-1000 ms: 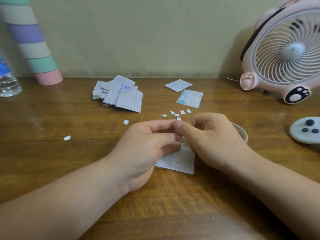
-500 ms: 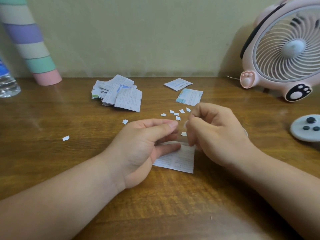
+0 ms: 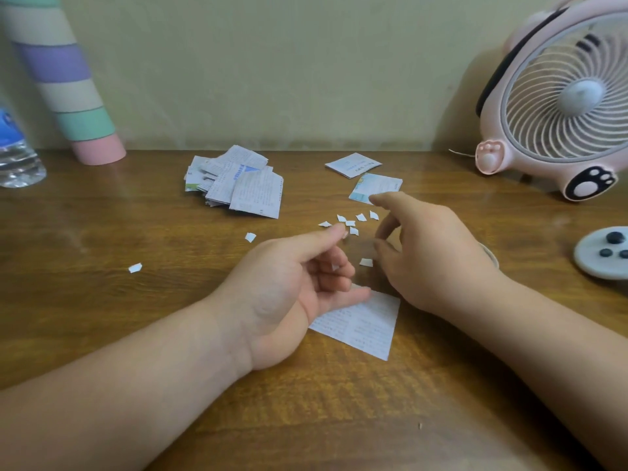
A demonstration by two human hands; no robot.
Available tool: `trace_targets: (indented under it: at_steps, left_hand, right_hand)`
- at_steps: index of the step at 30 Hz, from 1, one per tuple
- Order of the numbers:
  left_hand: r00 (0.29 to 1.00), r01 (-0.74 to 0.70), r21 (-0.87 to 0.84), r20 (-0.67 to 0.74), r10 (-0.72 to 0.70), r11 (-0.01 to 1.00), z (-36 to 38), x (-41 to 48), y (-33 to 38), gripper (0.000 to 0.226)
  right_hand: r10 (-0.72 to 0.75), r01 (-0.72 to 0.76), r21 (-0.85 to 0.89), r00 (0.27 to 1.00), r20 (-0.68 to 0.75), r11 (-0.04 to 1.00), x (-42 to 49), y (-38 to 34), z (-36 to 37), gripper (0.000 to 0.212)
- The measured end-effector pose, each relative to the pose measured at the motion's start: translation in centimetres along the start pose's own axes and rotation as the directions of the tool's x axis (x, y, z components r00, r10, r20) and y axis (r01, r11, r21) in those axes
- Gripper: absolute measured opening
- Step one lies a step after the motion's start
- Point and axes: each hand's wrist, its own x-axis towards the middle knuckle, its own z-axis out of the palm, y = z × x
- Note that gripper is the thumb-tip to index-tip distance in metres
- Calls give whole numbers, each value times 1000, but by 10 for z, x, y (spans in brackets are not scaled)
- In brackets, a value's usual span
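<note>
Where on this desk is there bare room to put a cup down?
Bare wooden tabletop lies left, between the clear water bottle, the pile of printed paper pieces and the left forearm, bar one white scrap. Also the near edge between the forearms. Crowded: the middle, small paper scraps around left hand and right hand.

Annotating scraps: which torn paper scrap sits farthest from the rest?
The white scrap lying alone at the left of the wooden table, well apart. Another lone scrap lies much closer to the cluster.
</note>
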Motion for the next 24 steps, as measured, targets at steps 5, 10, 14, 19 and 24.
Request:
trace_targets:
  at_steps: [5, 10, 14, 19, 24]
  left_hand:
    - [1000, 15, -15, 3, -15, 1000, 1, -1, 2, 38]
    - [998, 25, -24, 53, -24, 999, -3, 1, 4, 38]
    - [995, 66, -75, 83, -60, 995, -4, -1, 6, 38]
    - [993, 114, -332, 53, -102, 936, -9, -1, 17, 37]
    - [992, 81, -513, 122, -21, 855, -17, 0, 29, 48]
  right_hand:
    - [-115, 126, -67, 983, 146, 990, -14, -12, -10, 45]
    - [-26, 64, -106, 945, 325, 992, -28, -26, -20, 71]
    - [92, -59, -92, 907, 412, 994, -27, -27, -20, 61]
    - [108, -103, -38, 873, 476, 994, -27, -27, -28, 36]
    - [65, -67, -11, 889, 453, 998, -30, -26, -25, 19]
